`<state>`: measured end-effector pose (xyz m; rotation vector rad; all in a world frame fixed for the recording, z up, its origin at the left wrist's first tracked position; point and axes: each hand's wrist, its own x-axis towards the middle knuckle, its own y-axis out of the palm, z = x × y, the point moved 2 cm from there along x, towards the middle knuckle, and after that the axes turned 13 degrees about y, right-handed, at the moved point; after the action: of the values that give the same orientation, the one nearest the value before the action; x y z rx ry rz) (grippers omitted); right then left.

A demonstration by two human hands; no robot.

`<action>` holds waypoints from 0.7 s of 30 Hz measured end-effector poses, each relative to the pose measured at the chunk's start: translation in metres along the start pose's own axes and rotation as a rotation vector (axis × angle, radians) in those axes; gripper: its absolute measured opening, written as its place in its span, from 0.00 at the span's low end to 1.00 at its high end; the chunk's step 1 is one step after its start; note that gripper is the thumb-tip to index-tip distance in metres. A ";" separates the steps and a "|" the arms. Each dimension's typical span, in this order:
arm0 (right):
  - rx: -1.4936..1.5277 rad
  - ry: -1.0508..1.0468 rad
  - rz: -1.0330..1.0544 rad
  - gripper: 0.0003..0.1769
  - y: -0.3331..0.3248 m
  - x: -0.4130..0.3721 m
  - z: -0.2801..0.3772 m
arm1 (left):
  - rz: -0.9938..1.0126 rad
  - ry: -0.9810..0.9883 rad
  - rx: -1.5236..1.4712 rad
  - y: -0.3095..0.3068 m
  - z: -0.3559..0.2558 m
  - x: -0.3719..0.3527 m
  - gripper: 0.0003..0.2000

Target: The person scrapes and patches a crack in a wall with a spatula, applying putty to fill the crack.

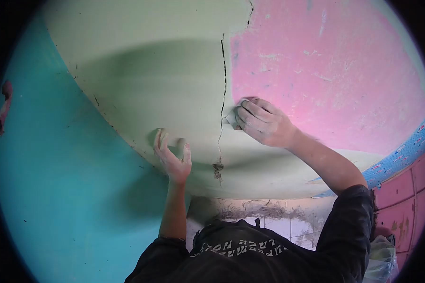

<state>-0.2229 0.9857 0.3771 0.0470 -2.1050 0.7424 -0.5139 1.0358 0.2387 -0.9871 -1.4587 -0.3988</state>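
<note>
My right hand (265, 123) presses a small greyish folded piece of sandpaper (232, 119) against the wall, just right of a long dark crack (224, 70). Its fingers are bent over the sheet and dusted white. Further left, my left hand (173, 160) is raised at the pale green wall (184, 89) with fingers apart and nothing in them. Those fingertips also look whitish; whether they touch the wall is hard to tell. Lower down, the crack ends in a rough broken hole (217, 167). Pink paint (293, 70) begins where the right hand works.
A turquoise wall (71, 155) meets the green one at a corner on the left. A pink object (4, 106) hangs there. At lower right are a blue patterned strip (387, 160), pink panels (401, 198) and a clear plastic bag (381, 259). White tiles (278, 226) lie below.
</note>
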 end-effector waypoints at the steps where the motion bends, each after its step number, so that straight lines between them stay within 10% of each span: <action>1: 0.021 -0.017 -0.003 0.08 0.002 0.000 -0.001 | 0.007 0.006 0.002 -0.001 -0.003 0.002 0.35; 21: -0.039 -0.100 0.131 0.12 -0.016 0.024 -0.007 | -0.088 -0.017 0.027 -0.002 0.010 -0.015 0.34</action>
<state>-0.2277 0.9817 0.4062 -0.0772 -2.2335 0.7899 -0.5242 1.0371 0.2237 -0.9085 -1.5232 -0.4342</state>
